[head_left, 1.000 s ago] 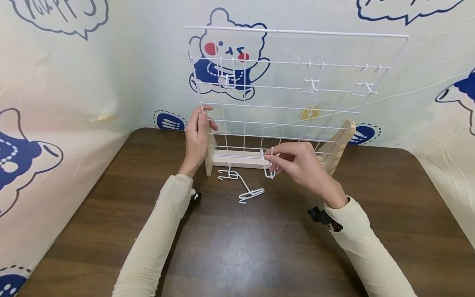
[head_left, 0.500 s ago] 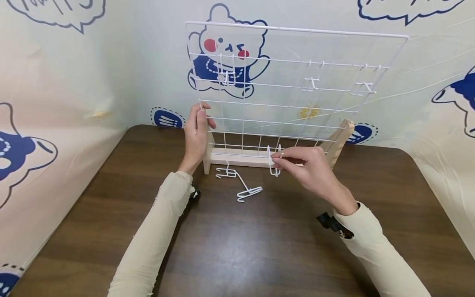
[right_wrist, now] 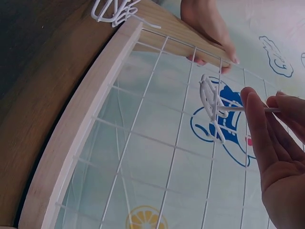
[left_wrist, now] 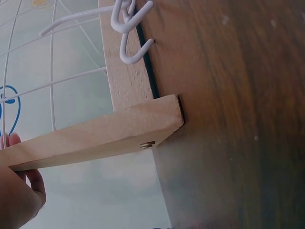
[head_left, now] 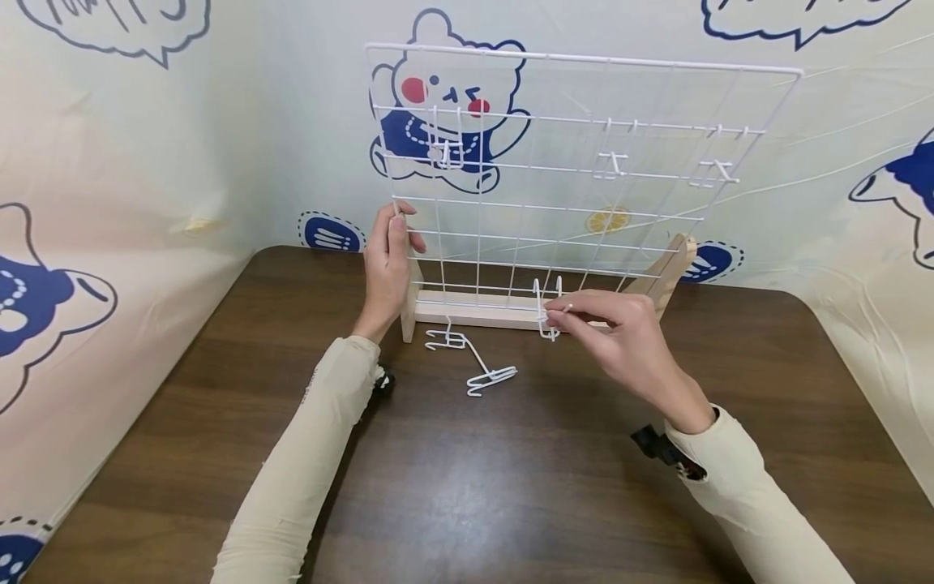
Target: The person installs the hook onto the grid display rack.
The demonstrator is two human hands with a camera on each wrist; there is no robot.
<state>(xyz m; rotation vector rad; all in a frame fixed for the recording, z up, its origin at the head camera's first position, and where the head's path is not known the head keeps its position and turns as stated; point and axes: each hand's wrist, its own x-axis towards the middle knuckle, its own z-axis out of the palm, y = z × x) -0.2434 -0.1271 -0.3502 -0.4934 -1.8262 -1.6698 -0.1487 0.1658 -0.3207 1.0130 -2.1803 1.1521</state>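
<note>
- Dark brown tabletop [head_left: 452, 487], wood-grained, far corners rounded.
- A wood-footed wire rack [head_left: 467, 311] stands near the far edge.
- Before it lies one white hook [head_left: 456, 339]; another hook [head_left: 490, 379] lies closer to the near edge.

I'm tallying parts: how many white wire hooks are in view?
6: one hook in the right hand, two on the table, three on the grid (left, right of centre, far right).

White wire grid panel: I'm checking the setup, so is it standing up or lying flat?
Standing up: the head view shows the panel rising above the pale wooden base bar, left hand at its left edge.
</note>
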